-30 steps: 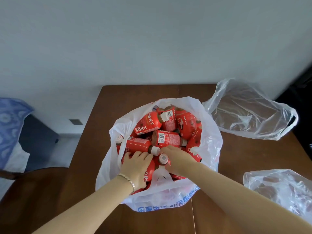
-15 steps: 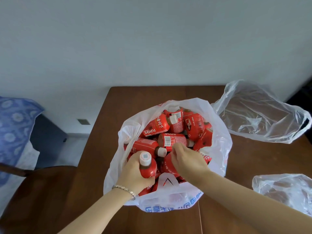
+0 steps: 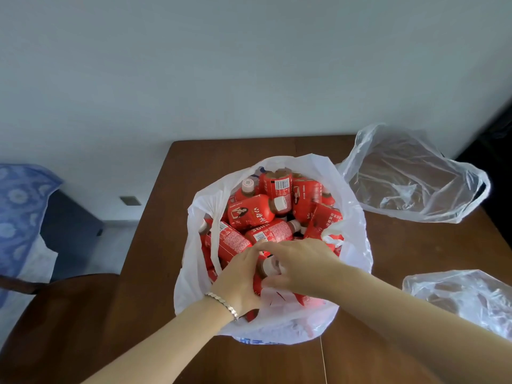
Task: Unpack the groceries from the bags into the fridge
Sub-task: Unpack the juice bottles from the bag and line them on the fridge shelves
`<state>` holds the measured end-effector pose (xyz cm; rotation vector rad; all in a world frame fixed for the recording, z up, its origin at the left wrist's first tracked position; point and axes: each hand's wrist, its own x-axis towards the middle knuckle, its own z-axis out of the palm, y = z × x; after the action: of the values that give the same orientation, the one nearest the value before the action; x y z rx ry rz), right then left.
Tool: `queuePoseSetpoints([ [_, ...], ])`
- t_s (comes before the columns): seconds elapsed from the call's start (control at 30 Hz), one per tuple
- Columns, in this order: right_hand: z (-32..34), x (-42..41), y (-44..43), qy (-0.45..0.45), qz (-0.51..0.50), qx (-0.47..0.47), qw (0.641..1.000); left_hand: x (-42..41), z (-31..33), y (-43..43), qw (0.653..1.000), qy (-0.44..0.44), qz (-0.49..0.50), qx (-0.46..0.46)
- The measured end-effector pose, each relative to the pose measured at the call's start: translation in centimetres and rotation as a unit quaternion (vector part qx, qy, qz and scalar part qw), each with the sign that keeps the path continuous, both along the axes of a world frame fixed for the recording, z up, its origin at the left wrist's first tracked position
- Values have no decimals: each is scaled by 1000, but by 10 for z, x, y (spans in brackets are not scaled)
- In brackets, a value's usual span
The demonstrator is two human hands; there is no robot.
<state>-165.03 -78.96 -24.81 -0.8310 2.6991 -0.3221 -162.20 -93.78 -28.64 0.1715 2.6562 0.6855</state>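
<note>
Red juice btl (image 3: 266,268), white cap, sits at near edge of the full white bag (image 3: 357,245) on a wood table (image 3: 221,153). R hand (image 3: 302,264) pinches its neck, thumb below. L hand (image 3: 238,281) lies against its body; can't tell its grip. Clear bag (image 3: 410,176) lies beside.

bottle (image 3: 266,268) mostly hidden beneath fingers (image 3: 279,246), clear bag (image 3: 457,295) cropped right
</note>
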Motion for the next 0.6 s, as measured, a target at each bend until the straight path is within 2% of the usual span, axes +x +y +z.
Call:
queuePoseSetpoints([
  [0.13, 0, 2, -16, -8, 13, 55, 998, 3, 3, -5, 997, -37, 59, 23],
  [0.27, -4, 4, -28, -10, 7, 77, 997, 7, 9, -8, 995, -66, 73, -17],
  [0.4, -2, 2, -34, -11, 4, 94, 996, 10, 6, -10, 992, -70, 103, 24],
  [0.53, 1, 1, -31, -23, 35, 64, 997, 12, 7, -14, 995, -62, 71, 15],
  [0.6, 5, 3, -25, -13, 42, 37, 998, 14, 9, -21, 996, -67, 16, 50],
])
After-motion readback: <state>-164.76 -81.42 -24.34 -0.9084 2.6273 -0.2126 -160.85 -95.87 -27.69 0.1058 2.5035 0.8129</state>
